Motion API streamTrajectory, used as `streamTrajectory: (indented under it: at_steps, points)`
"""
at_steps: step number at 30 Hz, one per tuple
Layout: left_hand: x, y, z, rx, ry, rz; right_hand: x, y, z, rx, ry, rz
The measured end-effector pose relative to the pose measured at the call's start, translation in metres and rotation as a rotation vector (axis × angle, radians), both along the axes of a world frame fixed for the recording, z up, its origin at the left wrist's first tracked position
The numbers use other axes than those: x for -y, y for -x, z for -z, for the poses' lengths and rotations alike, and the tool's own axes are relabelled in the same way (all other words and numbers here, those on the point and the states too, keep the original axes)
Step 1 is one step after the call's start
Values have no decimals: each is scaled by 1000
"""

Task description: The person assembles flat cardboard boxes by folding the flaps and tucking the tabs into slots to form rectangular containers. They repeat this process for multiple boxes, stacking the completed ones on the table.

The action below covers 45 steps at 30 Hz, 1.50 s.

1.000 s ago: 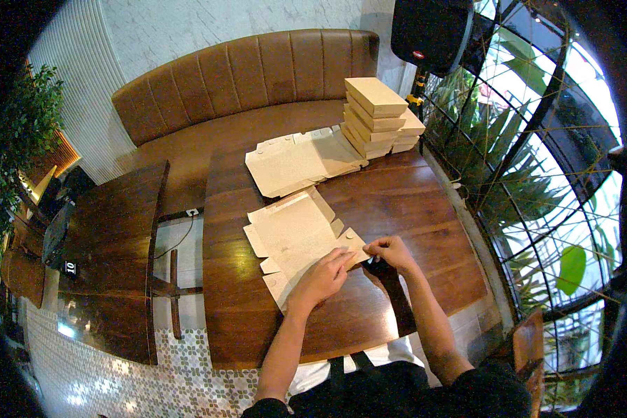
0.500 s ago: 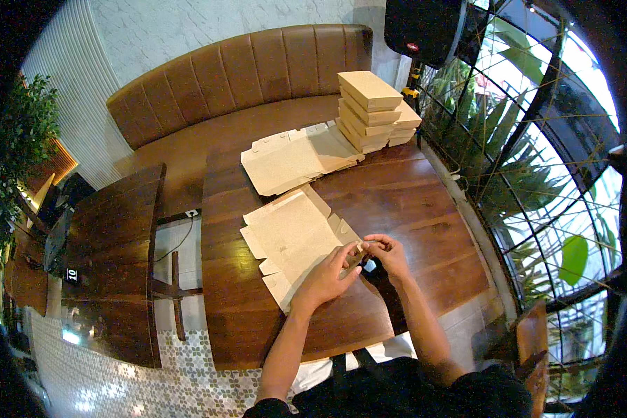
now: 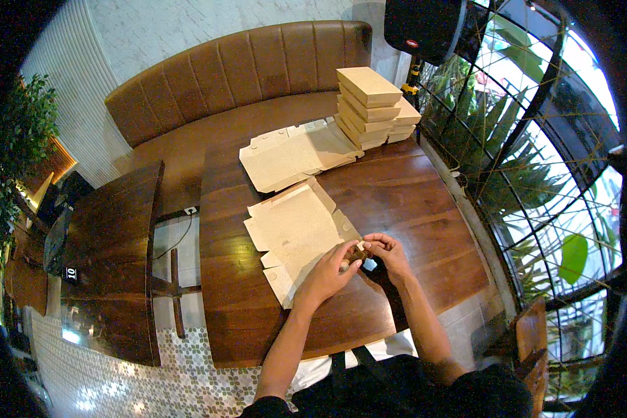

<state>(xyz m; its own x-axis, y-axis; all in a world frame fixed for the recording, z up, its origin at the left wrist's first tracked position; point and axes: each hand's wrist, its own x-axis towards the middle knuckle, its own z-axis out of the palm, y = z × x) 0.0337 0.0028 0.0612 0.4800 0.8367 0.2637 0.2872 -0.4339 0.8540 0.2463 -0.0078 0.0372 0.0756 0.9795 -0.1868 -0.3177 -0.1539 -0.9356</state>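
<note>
A flat, partly folded brown cardboard box (image 3: pixel 296 226) lies at a slant on the table in front of me, its side flaps and tabs spread out. My left hand (image 3: pixel 325 275) reaches over its near right part, fingers bent and closed on the edge flap. From the other side my right hand (image 3: pixel 389 258) pinches the same corner between thumb and fingers. The fingertips of both hands nearly meet there, and they partly hide the small folded piece of card between them.
Behind the box, more flat cardboard blanks (image 3: pixel 285 157) lie on the wooden table (image 3: pixel 411 209), beside a stack of closed boxes (image 3: pixel 369 87). A brown padded bench (image 3: pixel 244 70) runs along the wall. To the left stands another table (image 3: pixel 115 265); a gridded window (image 3: pixel 536 160) is at right.
The cardboard box has shifted and turned slightly, its far end moving a little to the right. Both hands stay at the same corner, with only small finger movements.
</note>
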Motion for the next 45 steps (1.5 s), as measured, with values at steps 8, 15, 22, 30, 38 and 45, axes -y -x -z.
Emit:
streamTrajectory:
  at_steps: [8,15,22,30,38,45]
  points:
    - [-6,-3,17,86,210,-1,3,-1,-7,48,8,-20]
    - [-4,-1,13,48,233,2,3,-7,3,119,-26,-43]
    - [-13,1,24,220,406,-89,10,-2,8,283,-44,-86]
    - [-15,8,25,252,505,-169,18,9,9,123,-47,-47]
    - [-18,23,24,319,709,28,27,19,2,249,-28,-14]
    - [-19,22,30,244,727,47,33,28,-11,300,-19,-11]
